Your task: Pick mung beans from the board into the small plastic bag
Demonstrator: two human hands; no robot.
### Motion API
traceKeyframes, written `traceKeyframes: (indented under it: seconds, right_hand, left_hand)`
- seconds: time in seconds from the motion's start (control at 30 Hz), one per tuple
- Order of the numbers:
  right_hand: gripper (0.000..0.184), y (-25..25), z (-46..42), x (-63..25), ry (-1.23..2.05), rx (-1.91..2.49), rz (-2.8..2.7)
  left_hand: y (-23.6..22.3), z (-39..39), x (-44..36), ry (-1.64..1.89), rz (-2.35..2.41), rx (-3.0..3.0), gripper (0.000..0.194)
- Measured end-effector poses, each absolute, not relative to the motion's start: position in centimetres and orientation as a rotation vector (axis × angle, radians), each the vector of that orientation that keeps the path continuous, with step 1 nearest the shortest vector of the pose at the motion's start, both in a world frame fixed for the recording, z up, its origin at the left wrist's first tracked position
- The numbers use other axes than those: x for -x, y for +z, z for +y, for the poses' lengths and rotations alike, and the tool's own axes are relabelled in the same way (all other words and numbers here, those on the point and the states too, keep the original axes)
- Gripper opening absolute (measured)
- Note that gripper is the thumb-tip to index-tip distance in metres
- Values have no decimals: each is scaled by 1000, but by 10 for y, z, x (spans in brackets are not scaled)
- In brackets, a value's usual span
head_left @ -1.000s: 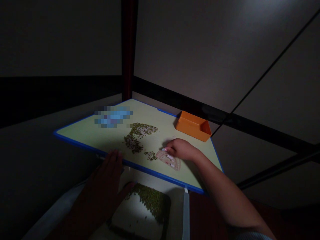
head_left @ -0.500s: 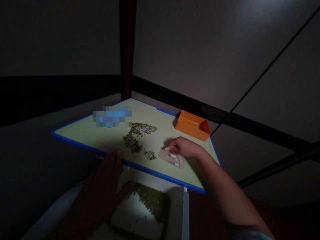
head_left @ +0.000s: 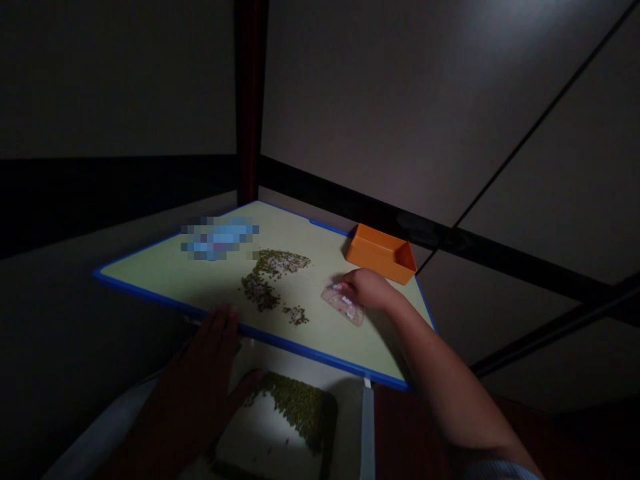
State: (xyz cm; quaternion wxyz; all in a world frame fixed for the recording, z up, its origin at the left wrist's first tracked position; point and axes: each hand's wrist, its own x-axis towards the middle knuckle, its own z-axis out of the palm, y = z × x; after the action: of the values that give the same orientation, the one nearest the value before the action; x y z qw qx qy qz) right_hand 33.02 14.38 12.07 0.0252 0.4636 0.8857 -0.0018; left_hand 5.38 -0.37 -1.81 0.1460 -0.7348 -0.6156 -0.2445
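Observation:
Over the pale board (head_left: 160, 270) with a blue rim, my right hand (head_left: 367, 288) is closed on a clear pinkish protractor (head_left: 345, 307), its curved edge toward me. Left of the protractor lie small greenish-brown beans or grains (head_left: 283, 261) in loose patches, with a small cluster (head_left: 297, 315) nearest to it. My left hand (head_left: 210, 353) is in shadow at the board's near edge, fingers stretched out and fingertips by the blue rim. Nothing shows in that hand.
An orange open box (head_left: 383, 253) stands at the board's far right. A blurred-out blue item (head_left: 220, 237) lies at the far left. Below the near edge is a pale container (head_left: 353, 420) with many green grains (head_left: 300, 403) inside. Walls meet behind the board.
The protractor has turned and tilted a little in my right hand. My left hand stays at the board's edge. The whole view has shifted slightly.

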Motion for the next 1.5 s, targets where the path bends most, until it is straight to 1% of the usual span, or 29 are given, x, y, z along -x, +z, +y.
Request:
traceKeyframes:
  seconds: [0.1,0.17,0.23,0.33,0.4,0.57,0.83,0.97,1.23,1.37,1.5]
  right_hand:
    - [35,121,144,-331,-161,-1393,2785]
    - [32,120,142,-327,-190,-1300,2789]
    - [31,119,139,-323,-99,-1263,2762]
    - [35,118,138,-320,110,-1385,2681]
    - [36,119,140,-321,188,-1477,2635]
    - [35,118,138,-317,218,-1517,2657]
    - [28,109,123,-298,398,-1455,2678]
    - [22,104,124,-292,394,-1392,2690]
    - [19,98,125,-290,398,-1149,2878]
    - [23,95,128,-293,373,-1085,2938]
    - [34,96,130,-300,300,-1094,2981]
  left_hand:
    - [-21,-4,-53,-693,-1737,2104,89]
    - [-24,-4,-52,-685,-1724,2088,86]
    - [-25,-4,-52,-678,-1703,2080,85]
    - [-25,-4,-51,-674,-1671,2084,85]
    - [-25,-4,-51,-679,-1665,2090,88]
    - [-23,-4,-51,-731,-1635,2073,90]
    - [-23,-5,-52,-700,-1712,2083,93]
    - [-23,-5,-53,-698,-1712,2104,92]
    - [-23,-5,-53,-696,-1717,2094,92]
    - [-24,-4,-53,-698,-1711,2090,91]
    - [-24,-4,-53,-692,-1737,2084,91]
